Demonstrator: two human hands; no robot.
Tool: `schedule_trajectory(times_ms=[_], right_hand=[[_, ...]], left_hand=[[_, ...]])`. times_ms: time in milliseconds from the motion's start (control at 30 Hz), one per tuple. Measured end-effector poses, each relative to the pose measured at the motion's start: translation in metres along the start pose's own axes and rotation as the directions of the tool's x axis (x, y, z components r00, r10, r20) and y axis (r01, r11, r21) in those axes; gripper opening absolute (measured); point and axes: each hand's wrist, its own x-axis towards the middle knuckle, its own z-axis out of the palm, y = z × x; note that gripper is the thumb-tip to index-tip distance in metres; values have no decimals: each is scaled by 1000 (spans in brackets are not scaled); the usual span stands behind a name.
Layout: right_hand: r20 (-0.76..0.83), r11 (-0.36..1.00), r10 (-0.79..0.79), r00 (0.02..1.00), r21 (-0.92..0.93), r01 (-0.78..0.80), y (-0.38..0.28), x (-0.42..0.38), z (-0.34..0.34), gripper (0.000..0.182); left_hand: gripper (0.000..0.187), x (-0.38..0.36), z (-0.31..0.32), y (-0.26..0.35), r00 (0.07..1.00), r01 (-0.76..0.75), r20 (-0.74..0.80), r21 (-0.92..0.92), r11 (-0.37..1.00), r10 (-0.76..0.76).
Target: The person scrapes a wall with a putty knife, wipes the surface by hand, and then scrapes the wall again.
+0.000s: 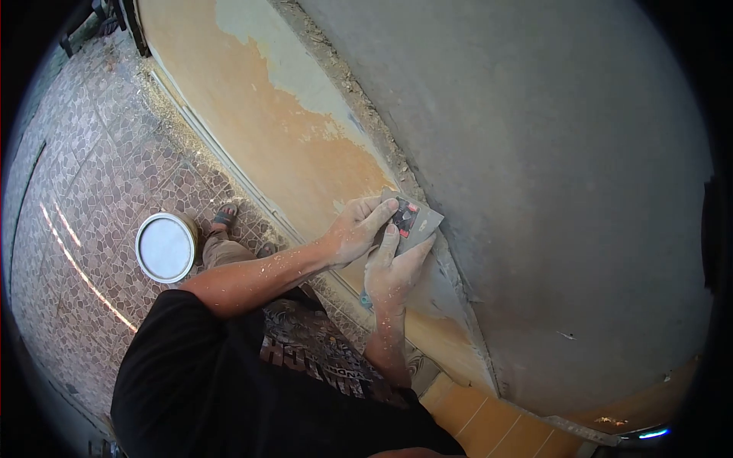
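Note:
My left hand (362,230) pinches a flat grey metal scraper (427,226), its thumb lying over the black and red part on the face. From below, my right hand (397,273) grips the same scraper, thumb on the near face and fingers behind it. Pale dust coats both hands and flecks the left forearm. In this view the scraper overlaps the rough broken edge (359,95) that runs along the wall. Close by is the wall's peeling orange paint (305,141), with pale patches showing through.
A white-topped round bucket (166,247) stands on the stone-patterned floor (92,164), left of my feet. Paint chips and dust lie along the foot of the wall. A broad grey surface (565,191) fills the right side. Orange tiles (477,420) lie at the lower right.

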Motion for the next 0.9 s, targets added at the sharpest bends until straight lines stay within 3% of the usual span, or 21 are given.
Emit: schedule_trajectory(times_ms=[67,133,200,400,467,533,667,800,900], right_hand=[[-2,999,33,999,15,-33,2,-11,-10,58],[17,998,23,1000,66,-24,-2,-6,-9,55],[-8,995,-64,998,81,65,-3,0,-4,54],[-9,999,43,999,-32,-44,-10,-1,-5,53],[0,1000,7,1000,27,-7,-3,-3,-7,55],[-9,999,-33,999,-21,33,-4,3,-2,56],[11,995,96,995,-30,-96,0,-11,-13,60],[51,995,96,994,-10,-96,-3,1,-9,69],[10,999,45,999,2,-45,0,5,7,73]], left_hand=[[32,-1,0,-1,999,-38,29,57,998,37],[33,-3,1,0,998,45,48,70,997,-48],[33,-1,2,5,999,17,46,98,995,-22],[33,-1,7,4,998,-56,-14,84,995,57],[33,-3,2,2,999,37,23,80,996,-39],[33,2,-2,5,1000,-10,13,147,989,8],[32,-10,7,-13,999,44,-15,1,999,-44],[32,-2,0,0,997,79,-8,57,995,-78],[32,4,-4,3,999,-10,-37,41,999,11]])
